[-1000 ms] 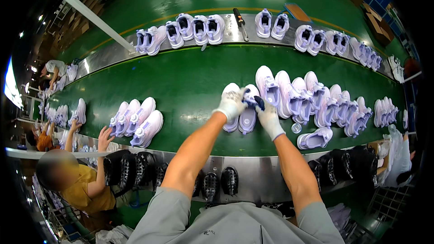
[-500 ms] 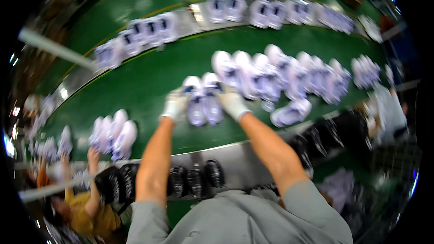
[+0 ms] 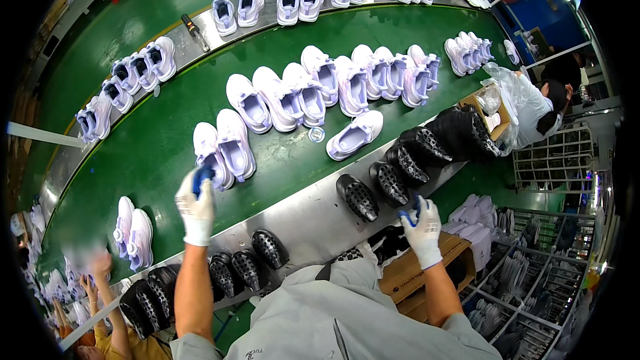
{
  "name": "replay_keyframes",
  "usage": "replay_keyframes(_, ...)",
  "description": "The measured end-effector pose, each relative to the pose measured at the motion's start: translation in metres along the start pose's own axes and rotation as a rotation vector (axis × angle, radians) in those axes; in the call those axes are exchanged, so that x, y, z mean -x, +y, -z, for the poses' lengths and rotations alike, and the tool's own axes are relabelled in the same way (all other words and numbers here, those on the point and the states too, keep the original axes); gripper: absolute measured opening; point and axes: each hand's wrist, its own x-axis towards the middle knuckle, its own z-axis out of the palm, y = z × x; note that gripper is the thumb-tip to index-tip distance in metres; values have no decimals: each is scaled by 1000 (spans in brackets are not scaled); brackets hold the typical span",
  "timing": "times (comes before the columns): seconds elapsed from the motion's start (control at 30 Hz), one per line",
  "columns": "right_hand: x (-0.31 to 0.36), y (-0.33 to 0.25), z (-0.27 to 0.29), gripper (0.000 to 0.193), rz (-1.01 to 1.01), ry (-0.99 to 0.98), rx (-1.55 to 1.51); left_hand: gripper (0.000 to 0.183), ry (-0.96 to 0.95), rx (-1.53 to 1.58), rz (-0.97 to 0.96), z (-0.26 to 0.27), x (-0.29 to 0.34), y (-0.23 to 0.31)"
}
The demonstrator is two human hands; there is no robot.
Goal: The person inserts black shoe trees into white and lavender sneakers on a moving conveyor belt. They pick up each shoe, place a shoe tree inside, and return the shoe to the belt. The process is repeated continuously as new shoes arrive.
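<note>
head | green conveyor belt (image 3: 167, 127) | steel ledge (image 3: 313, 217) | factory floor

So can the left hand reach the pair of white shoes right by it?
Probably yes. The left hand, in a white glove, hovers just below the pair of white shoes on the green belt, with nothing between them.

Two pale lilac sneakers (image 3: 223, 147) lie side by side on the green belt surface (image 3: 167, 120) near the left hand (image 3: 197, 210). Two more (image 3: 133, 230) lie farther left. One sneaker (image 3: 355, 135) lies alone on its side. The long middle row (image 3: 333, 87) has about nine sneakers. Three black rubber shoe soles (image 3: 247, 263) sit on the grey metal ledge (image 3: 313, 217) near the body, and three more soles (image 3: 387, 180) sit by the right hand (image 3: 423, 230). Two hands wear white gloves.
</note>
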Motion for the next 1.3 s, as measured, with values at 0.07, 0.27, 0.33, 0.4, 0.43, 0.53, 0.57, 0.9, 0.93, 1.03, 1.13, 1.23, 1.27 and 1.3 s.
replay_keyframes(0.07,-4,-3,-20,64,-19,16,94,26,-106,-5,-20,-27,14,13)
replay_keyframes(0.27,-10,-26,18,50,58,83,-1,36,-237,50,-171,-96,70,36)
replay_keyframes(0.33,-9,-59,36,45,125,85,-240,60,-298,145,-96,-126,88,61)
replay_keyframes(0.4,-14,-98,25,33,99,-118,-737,80,-412,396,2,-159,101,68)
replay_keyframes(0.43,-15,-125,20,28,99,-230,-990,78,-376,608,-9,-164,99,84)
replay_keyframes(0.53,-25,-176,0,22,264,-366,-825,68,-158,503,-19,-146,85,87)
replay_keyframes(0.57,-30,-193,2,21,386,-366,-713,67,-54,434,-50,-135,82,73)
replay_keyframes(0.9,-92,-324,-70,18,-311,-1095,-1056,66,-451,-762,-224,-7,-101,-45)
replay_keyframes(0.93,-99,-332,-69,22,-289,-1067,-1007,57,-438,-750,-182,-7,-108,-46)
replay_keyframes(1.03,-117,-350,-91,38,302,-481,-301,53,-548,-800,-199,-10,-122,-58)
replay_keyframes(1.13,-102,-381,-134,40,557,-249,148,54,-569,-715,-292,-28,-117,-48)
replay_keyframes(1.23,-91,-395,-145,49,498,-330,-9,81,-545,-618,-254,-2,-102,-53)
replay_keyframes(1.27,-92,-379,-141,62,532,-236,-30,86,-563,-674,-233,7,-95,-45)
replay_keyframes(1.3,-97,-372,-146,72,487,-218,-29,91,-576,-730,-202,15,-88,-43)
